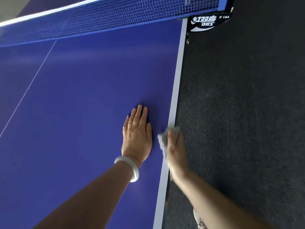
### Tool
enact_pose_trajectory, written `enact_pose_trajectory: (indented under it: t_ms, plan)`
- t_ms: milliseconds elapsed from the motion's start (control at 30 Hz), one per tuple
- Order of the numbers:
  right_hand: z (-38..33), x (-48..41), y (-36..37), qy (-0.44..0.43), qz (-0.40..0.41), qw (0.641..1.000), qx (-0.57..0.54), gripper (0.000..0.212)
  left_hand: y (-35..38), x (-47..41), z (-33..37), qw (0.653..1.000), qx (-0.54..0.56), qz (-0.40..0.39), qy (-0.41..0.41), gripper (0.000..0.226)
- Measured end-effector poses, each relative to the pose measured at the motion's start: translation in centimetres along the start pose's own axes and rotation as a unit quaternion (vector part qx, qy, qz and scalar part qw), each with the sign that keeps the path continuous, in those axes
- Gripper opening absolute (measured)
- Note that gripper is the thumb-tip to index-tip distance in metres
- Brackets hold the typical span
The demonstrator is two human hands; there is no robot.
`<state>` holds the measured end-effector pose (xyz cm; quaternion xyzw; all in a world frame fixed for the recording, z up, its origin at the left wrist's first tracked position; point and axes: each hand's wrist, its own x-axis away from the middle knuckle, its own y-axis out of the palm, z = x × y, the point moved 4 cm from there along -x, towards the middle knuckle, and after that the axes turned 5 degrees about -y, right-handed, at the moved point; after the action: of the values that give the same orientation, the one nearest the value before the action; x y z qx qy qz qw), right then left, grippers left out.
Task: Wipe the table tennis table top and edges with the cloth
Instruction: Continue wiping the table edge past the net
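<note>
Wiping the side border of the desk, the cloth is clutched in the right grip; the left grip is laid flat on top, released, just beside. Sliding onward toward the net is judged the next need.

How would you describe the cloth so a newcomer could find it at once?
Start at the blue table and follow its pale edge strip down from the net post. There the right hand grips a crumpled grey cloth against the edge. It is the only soft, wrinkled thing, beside the flat left hand.
</note>
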<state>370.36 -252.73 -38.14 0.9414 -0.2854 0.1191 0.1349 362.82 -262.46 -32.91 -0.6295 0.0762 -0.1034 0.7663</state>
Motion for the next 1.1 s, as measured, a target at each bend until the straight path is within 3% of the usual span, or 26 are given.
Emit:
enact_pose_trajectory:
  t_ms: [67, 133, 267, 367, 500, 700, 800, 967, 1100]
  plan:
    - [-2.0, -3.5, 0.4, 0.006, 0.012, 0.998, -0.055, 0.015, 0.2, 0.1, -0.2, 1.0, 0.006, 0.001, -0.004, 0.052]
    - [-2.6, -3.8, 0.4, -0.005, 0.036, 0.998, -0.051, 0.011, 0.2, 0.1, -0.2, 1.0, 0.005, 0.003, -0.007, 0.052]
    - [1.8, 5.4, -0.3, 0.007, 0.03, 1.0, 0.0, 0.014, 0.1, 0.0, 0.0, 1.0, 0.008, 0.012, -0.007, 0.051]
    - [3.7, 12.1, -1.1, 0.004, 0.029, 0.998, 0.049, 0.042, -0.1, 0.1, 0.0, 1.0, 0.019, 0.017, -0.002, 0.051]
    - [3.1, 11.9, -1.2, 0.006, -0.006, 0.995, 0.1, 0.08, -0.5, -0.1, 0.0, 0.996, 0.091, 0.024, 0.004, 0.048]
    - [3.1, 11.6, -1.2, 0.007, -0.023, 0.996, 0.084, 0.089, -1.0, 2.6, -1.6, 0.944, 0.31, 0.029, -0.107, 0.042]
    - [2.5, 11.4, -1.3, 0.002, -0.029, 0.997, 0.078, 0.086, -1.1, 8.1, -1.3, 0.968, 0.25, 0.0, -0.04, 0.047]
    - [2.9, 11.5, -1.4, 0.007, -0.02, 0.996, 0.082, 0.053, -1.4, 21.9, -5.2, 0.997, 0.075, -0.014, 0.002, 0.051]
    - [2.9, 11.5, -1.1, 0.017, -0.013, 0.998, 0.061, 0.052, -1.1, 26.6, -6.3, 1.0, -0.007, -0.021, 0.012, 0.055]
